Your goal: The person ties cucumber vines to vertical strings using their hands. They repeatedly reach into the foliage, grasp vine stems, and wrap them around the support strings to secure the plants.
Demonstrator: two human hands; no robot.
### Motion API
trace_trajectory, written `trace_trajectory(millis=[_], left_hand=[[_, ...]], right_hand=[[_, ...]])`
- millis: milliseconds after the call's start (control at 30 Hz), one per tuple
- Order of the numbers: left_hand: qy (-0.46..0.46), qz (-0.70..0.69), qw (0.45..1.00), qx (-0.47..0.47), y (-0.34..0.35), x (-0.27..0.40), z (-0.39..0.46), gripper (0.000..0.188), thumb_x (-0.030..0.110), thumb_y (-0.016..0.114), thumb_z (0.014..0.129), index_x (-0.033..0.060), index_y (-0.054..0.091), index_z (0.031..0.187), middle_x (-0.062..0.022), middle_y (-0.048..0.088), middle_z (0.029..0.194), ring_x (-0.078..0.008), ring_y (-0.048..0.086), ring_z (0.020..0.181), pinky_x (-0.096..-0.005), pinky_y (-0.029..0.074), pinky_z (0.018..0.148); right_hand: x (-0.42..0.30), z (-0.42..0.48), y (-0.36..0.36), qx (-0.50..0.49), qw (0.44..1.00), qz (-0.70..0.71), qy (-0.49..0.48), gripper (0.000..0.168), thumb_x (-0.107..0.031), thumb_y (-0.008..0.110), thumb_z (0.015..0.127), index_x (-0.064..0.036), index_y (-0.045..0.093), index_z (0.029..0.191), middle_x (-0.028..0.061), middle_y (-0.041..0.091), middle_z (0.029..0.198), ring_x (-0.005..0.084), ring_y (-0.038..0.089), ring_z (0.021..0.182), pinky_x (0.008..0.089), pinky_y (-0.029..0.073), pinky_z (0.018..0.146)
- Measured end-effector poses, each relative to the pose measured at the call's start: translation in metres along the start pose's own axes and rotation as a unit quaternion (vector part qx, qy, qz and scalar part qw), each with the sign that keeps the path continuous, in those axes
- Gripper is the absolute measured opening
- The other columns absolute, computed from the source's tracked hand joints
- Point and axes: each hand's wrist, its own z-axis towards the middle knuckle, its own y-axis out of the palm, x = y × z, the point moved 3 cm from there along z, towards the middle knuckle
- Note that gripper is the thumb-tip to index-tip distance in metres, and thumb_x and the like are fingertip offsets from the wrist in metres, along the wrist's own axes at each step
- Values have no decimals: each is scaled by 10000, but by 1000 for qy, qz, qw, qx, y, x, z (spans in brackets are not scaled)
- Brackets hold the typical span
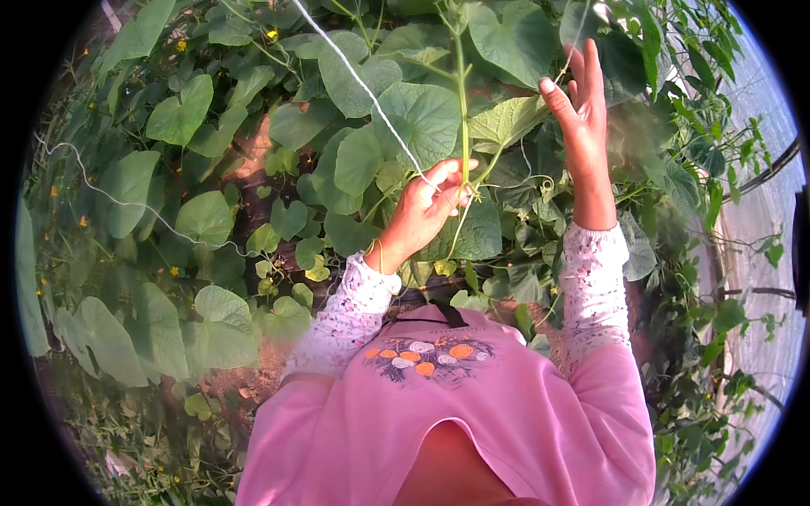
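My left hand [425,205] pinches a green vine stem [464,120] and a white twine [373,98] between its fingers, at the middle of the view. The twine runs from the upper left down to that hand. To the right, my right hand [579,111] is raised with its fingers spread. A thin string [573,47] passes by its thumb and fingers; whether they touch it is hard to tell. Between the two hands a broad leaf [506,123] grows from the vine. Thin tendrils curl just below it.
Dense leafy vines with small yellow flowers surround both arms. A loose white string [142,205] hangs across the leaves at left. At the far right stands a translucent plastic sheet [753,253] with dark curved bars [769,167]. Brown soil [234,379] shows low on the left.
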Motion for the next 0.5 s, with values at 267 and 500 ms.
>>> trace_trajectory(millis=[267, 500], left_hand=[[-71, -129, 981, 125, -5, -40, 22, 140, 68, 604, 870, 43, 531, 988, -35, 619, 887, -87, 599, 775, -201, 466, 614], [-99, -95, 991, -4, 31, -26, 39, 131, 30, 605, 855, 4, 596, 983, -7, 608, 816, -55, 550, 740, -216, 468, 663]], right_hand=[[15, -52, -16, -69, 667, 726, 153, 192, -186, 505, 938, -26, 471, 1040, -8, 413, 728, 102, 381, 647, 212, 376, 504], [52, -161, 32, -154, 860, 337, 351, 181, -220, 545, 927, -45, 592, 936, -8, 552, 716, 51, 475, 576, 175, 310, 476]])
